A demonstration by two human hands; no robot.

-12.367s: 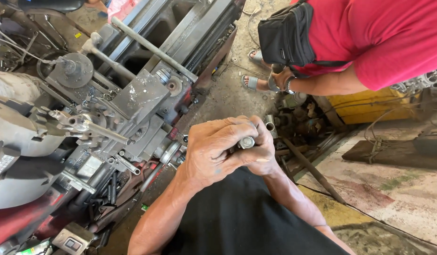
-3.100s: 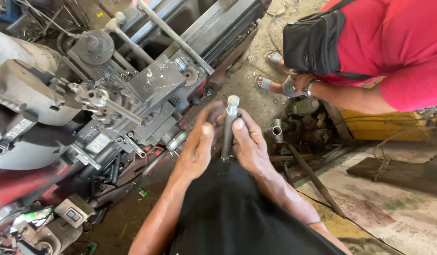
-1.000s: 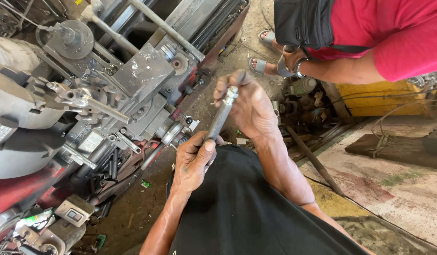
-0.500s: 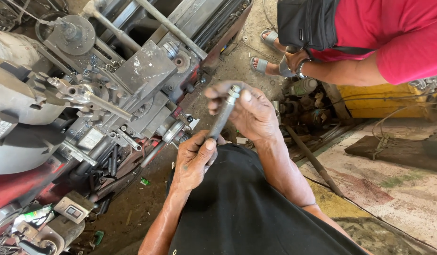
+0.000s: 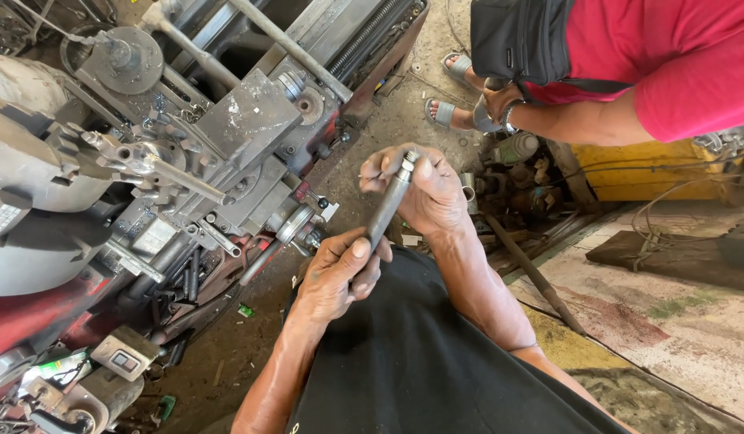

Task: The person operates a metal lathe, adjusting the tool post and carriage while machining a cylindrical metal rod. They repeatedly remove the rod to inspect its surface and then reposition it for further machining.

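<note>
On my far left stands the lathe point(image 5: 187, 153), grey and greasy, its red base streaked with dirt, and a hand wheel point(image 5: 294, 224) sticks out toward me just beside my knuckles. My left hand point(image 5: 337, 273) is curled shut around the lower end of the steel rod point(image 5: 386, 210), thumb laid flat along it, fingers wrapped under so the end itself is hidden. The rod is dull grey, round and straight, tilted up and to the right, with a brighter, slightly stepped tip at the top. My right hand point(image 5: 424, 190) closes over that upper end, thumb pressed beside the tip and fingers folded behind it, so both hands grip the one piece, held in the air above the dirt floor in front of my black shirt point(image 5: 420, 362). Further right a person in a red shirt point(image 5: 669, 56) bends over, a black bag point(image 5: 521, 36) hanging at the chest, with a yellow block point(image 5: 653, 173) behind the arm.

Compared with half a second ago, little has shifted: the rod keeps the same slant and my left hand the same hold, while my right thumb has slid nearer the tip. Three seconds back the rod stood nearly upright between both flat palms
</note>
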